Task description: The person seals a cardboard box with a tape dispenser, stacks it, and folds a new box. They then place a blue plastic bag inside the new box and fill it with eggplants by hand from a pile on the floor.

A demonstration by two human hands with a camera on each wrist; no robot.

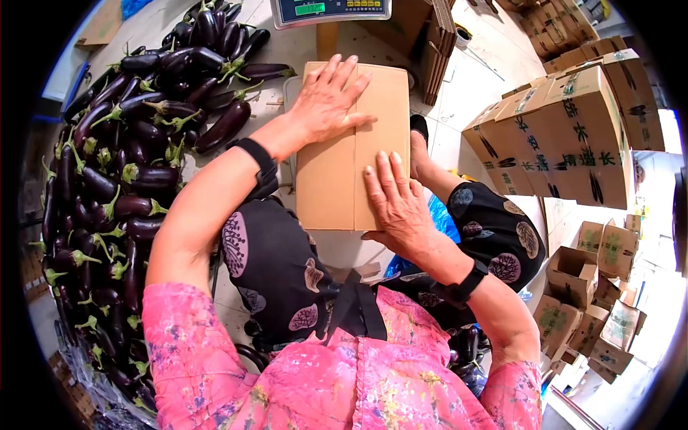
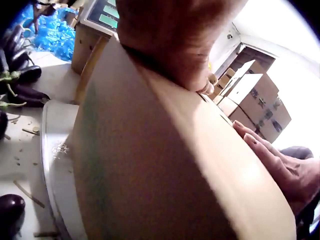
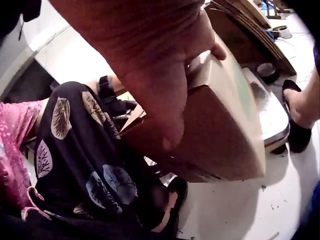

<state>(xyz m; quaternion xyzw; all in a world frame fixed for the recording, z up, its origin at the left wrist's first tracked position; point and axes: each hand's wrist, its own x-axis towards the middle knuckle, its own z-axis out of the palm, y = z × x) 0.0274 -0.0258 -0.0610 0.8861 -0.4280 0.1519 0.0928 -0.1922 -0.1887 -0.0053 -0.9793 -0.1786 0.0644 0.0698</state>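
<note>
A brown cardboard box stands between the person's knees with its top flaps folded down and meeting at a centre seam. The left hand lies on the far part of the top, fingers spread and thumb across the seam. On the near right part rests the right hand, its fingers extended over the flap. In the right wrist view the right thumb hangs down past the box edge. Under the box, the left wrist view shows the pale metal platform of a scale, whose display stands beyond the box.
A large heap of eggplants covers the floor on the left. Printed cartons stand at right, with smaller open boxes behind. Flattened cardboard leans near the scale. A blue plastic bag lies by the right leg.
</note>
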